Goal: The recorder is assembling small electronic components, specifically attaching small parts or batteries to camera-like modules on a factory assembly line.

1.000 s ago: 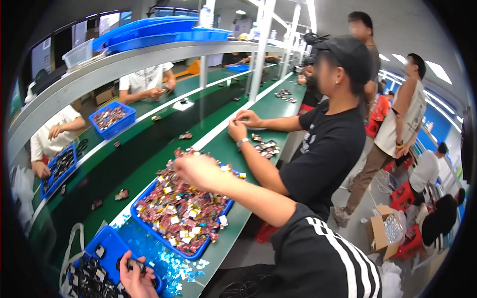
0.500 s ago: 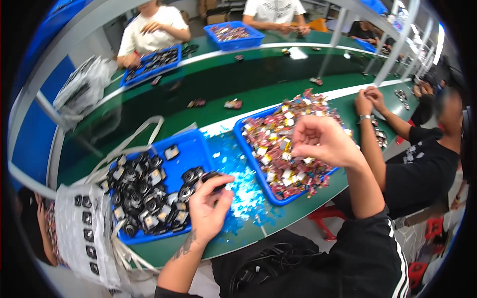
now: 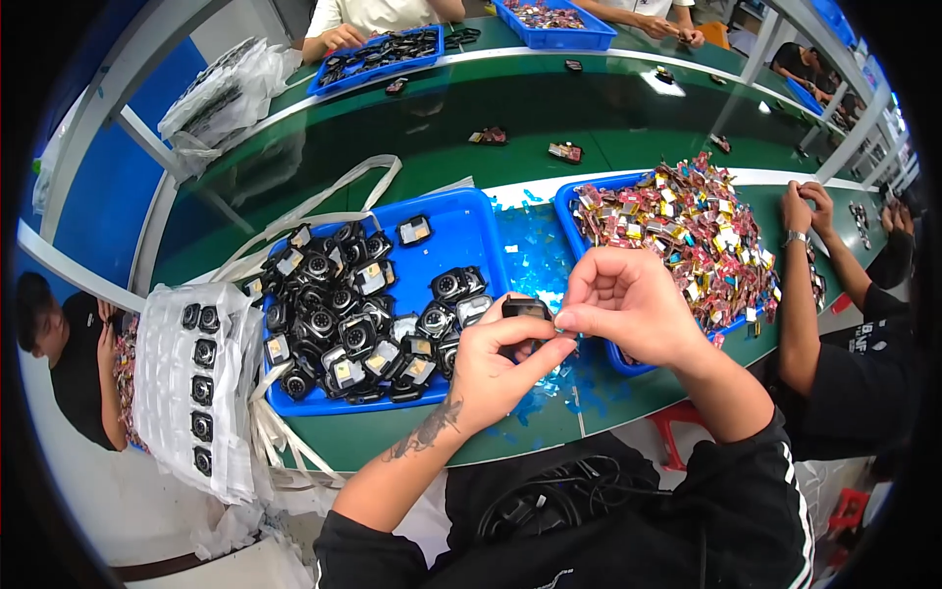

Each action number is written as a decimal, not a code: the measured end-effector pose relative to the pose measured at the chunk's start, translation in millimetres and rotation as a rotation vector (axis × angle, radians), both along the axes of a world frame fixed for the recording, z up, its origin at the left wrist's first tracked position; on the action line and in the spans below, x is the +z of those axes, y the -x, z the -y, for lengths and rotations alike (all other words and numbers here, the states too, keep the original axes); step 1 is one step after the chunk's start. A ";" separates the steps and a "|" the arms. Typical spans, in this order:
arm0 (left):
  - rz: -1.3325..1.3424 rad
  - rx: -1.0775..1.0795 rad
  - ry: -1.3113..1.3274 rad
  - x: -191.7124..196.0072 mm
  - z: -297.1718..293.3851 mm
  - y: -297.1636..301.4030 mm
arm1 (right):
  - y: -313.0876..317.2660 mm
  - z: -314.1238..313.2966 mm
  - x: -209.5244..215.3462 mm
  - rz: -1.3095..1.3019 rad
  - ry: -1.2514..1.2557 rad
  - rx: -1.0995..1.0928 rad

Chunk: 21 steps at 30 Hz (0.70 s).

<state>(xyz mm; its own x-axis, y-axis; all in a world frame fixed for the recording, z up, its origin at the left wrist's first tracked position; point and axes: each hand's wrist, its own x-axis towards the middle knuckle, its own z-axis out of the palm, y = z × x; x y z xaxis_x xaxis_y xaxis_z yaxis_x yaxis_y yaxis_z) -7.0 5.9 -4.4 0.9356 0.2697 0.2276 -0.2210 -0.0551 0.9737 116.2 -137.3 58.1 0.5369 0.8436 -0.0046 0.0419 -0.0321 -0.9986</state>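
My left hand (image 3: 491, 368) grips a black smartwatch case (image 3: 527, 309) between thumb and fingers, held over the gap between two trays. My right hand (image 3: 633, 309) meets it from the right, thumb and forefinger pinched at the case's edge. Anything between those fingertips is too small or hidden to make out. Left of the hands, a blue tray (image 3: 437, 231) holds a pile of similar black watch cases (image 3: 339, 309). Behind and right of my right hand, a second blue tray (image 3: 566, 211) is heaped with small red, yellow and white electronic parts (image 3: 687, 236).
Scraps of blue film (image 3: 525, 231) litter the green table between the trays. White bubble-wrap trays (image 3: 196, 383) with watch cases stand at the left edge, beside a white strap (image 3: 363, 177). A green conveyor (image 3: 442, 167) carries loose parts. Co-workers sit opposite and at the right.
My right hand has come down and left from above the parts tray to the watch case in my left hand. The whole view has shifted, so the trays appear farther right.
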 end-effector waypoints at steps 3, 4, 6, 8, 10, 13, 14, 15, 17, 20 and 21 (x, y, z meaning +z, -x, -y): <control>0.092 0.052 -0.132 1.8 3.0 -0.9 | 3.6 -2.9 -5.7 -0.062 0.022 -0.014; 0.092 0.070 -0.143 2.8 4.2 -0.7 | 3.1 -2.7 -7.7 -0.062 0.027 -0.015; 0.077 0.064 -0.099 1.6 4.4 -1.8 | 2.0 -2.7 -10.8 0.019 0.053 -0.054; 0.061 0.073 -0.057 -0.4 3.7 -1.3 | 5.4 -5.0 -10.0 0.339 0.038 -0.100; 0.025 0.063 -0.126 -4.3 1.6 -1.6 | 10.4 -6.4 -10.1 0.663 0.015 -0.145; 0.042 0.101 -0.112 -4.4 1.4 -4.2 | 22.8 -5.9 -10.6 1.248 -0.159 -0.211; 0.020 0.113 -0.059 -3.9 1.0 -4.0 | 24.5 -3.1 -12.0 1.249 -0.167 -0.202; -0.001 0.123 -0.007 -2.9 0.0 -3.8 | 23.3 3.1 -13.5 1.195 -0.071 -0.189; -0.049 0.101 0.048 1.6 -2.7 -3.8 | 19.4 14.5 -11.7 1.134 0.220 -0.101; -0.107 -0.005 0.161 6.7 -5.3 -2.9 | 16.1 16.5 -9.1 0.888 0.276 -0.096; -0.104 -0.050 0.192 7.0 -4.3 0.1 | 11.9 15.6 -11.6 0.807 0.141 -0.110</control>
<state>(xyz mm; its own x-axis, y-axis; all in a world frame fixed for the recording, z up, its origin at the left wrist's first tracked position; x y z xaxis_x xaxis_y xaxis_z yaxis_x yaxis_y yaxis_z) -7.1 10.2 2.6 0.9647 0.2516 0.0781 -0.1166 0.1417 0.9830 104.3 -152.9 46.5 0.5002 0.8062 0.3159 0.7339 -0.2011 -0.6488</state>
